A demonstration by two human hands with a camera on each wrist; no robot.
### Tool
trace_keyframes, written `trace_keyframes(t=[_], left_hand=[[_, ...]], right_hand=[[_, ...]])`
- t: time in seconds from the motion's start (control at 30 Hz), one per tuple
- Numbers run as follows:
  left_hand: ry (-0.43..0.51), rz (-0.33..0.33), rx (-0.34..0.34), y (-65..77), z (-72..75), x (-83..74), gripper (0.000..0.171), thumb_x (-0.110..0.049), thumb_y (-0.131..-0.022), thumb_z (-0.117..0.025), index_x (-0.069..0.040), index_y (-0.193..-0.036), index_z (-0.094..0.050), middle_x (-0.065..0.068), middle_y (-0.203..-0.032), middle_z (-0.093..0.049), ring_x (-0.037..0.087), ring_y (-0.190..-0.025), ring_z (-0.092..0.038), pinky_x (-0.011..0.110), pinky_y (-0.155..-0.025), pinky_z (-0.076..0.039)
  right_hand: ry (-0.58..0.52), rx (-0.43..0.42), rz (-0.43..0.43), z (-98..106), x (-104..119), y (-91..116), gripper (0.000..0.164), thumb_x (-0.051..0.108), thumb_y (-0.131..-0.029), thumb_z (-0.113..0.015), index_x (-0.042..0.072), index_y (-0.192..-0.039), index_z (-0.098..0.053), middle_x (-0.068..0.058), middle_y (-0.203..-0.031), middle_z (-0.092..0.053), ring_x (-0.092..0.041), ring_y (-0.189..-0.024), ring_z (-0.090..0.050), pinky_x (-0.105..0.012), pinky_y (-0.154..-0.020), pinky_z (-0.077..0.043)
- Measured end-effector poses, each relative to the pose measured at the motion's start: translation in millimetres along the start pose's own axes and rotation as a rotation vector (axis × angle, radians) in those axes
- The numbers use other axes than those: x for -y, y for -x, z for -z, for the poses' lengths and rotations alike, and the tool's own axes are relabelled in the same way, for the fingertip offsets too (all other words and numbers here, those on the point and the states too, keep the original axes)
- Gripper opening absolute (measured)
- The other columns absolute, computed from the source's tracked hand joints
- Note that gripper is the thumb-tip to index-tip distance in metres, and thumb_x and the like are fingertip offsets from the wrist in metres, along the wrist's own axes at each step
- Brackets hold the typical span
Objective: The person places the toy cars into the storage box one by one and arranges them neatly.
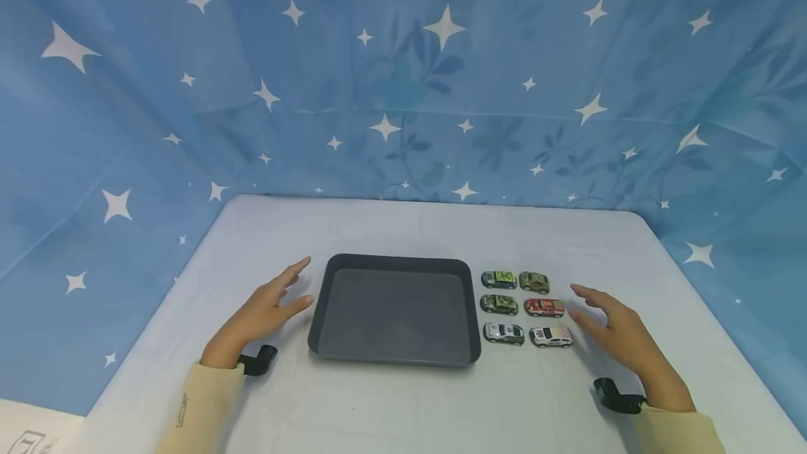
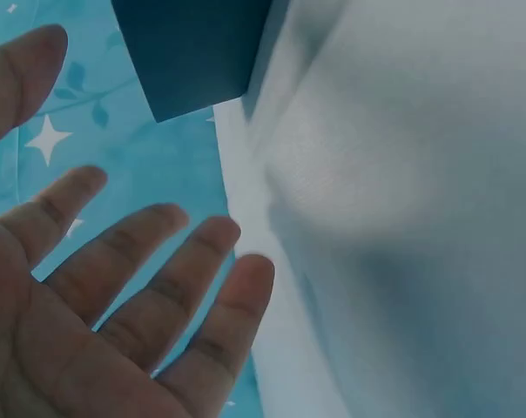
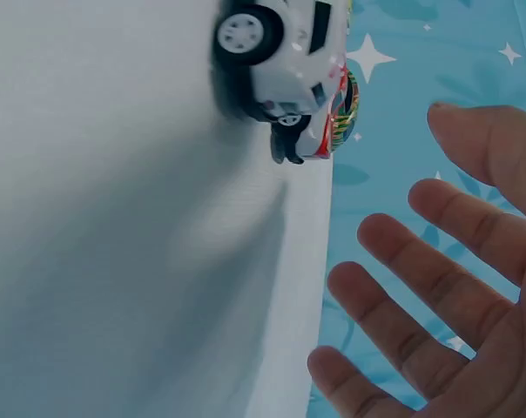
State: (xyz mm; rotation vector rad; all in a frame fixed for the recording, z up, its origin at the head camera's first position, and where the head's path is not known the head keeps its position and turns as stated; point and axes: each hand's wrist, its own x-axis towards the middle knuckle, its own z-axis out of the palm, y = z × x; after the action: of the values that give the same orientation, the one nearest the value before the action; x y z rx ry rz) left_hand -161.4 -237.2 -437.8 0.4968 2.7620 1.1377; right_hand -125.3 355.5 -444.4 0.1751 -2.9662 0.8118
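Observation:
A dark grey rectangular tray (image 1: 397, 317) lies in the middle of the white table. To its left my left hand (image 1: 267, 310) is held with fingers extended and nothing in it; the left wrist view shows the spread fingers (image 2: 163, 283) and a corner of the tray (image 2: 198, 52). Several toy cars stand in two columns right of the tray: a green-yellow car (image 1: 499, 279), an olive car (image 1: 534, 282), a camouflage car (image 1: 499, 304), a red car (image 1: 544, 307), a silver car (image 1: 504, 333) and a white car (image 1: 551, 336). My right hand (image 1: 611, 328), fingers extended, is beside the red and white cars, holding nothing.
The white table (image 1: 378, 408) has rounded far corners. A blue curtain (image 1: 403, 90) with white stars hangs behind it and along both sides. Black wrist cameras sit on both wrists. Something pale with printed marks (image 1: 34, 433) shows at the lower left.

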Motion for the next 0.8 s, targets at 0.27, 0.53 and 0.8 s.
trace_keyframes(t=[0.27,0.53,0.8], left_hand=[[0.113,-0.017,0.022,-6.3,-3.1,11.9,0.068,-0.027,-0.107,-0.072,-0.004,-0.165,-0.042,0.029,-0.166,-0.043,0.051,-0.147,-0.048,0.065,-0.117,-0.044],[0.242,0.0,0.061,-16.5,-6.4,16.8,0.072,-0.022,-0.105,-0.075,-0.004,-0.166,-0.041,0.026,-0.169,-0.038,0.05,-0.15,-0.045,0.065,-0.116,-0.045],[0.348,-0.049,0.09,-29.6,-13.3,20.4,0.07,-0.016,-0.105,-0.074,0.002,-0.164,-0.04,0.029,-0.168,-0.038,0.053,-0.15,-0.043,0.066,-0.117,-0.043]], right_hand=[[-0.08,-0.007,0.074,3.3,-3.3,-11.7,0.05,0.011,-0.104,-0.074,-0.01,-0.146,-0.058,-0.038,-0.142,-0.061,-0.058,-0.125,-0.061,-0.073,-0.103,-0.049],[-0.152,0.056,0.071,5.2,-5.1,-22.1,0.049,0.013,-0.105,-0.073,-0.011,-0.145,-0.06,-0.036,-0.143,-0.062,-0.056,-0.125,-0.063,-0.068,-0.101,-0.053],[-0.22,0.088,0.1,10.4,-4.1,-33.4,0.048,0.01,-0.105,-0.071,-0.012,-0.146,-0.059,-0.036,-0.144,-0.061,-0.057,-0.126,-0.062,-0.053,-0.1,-0.06]])
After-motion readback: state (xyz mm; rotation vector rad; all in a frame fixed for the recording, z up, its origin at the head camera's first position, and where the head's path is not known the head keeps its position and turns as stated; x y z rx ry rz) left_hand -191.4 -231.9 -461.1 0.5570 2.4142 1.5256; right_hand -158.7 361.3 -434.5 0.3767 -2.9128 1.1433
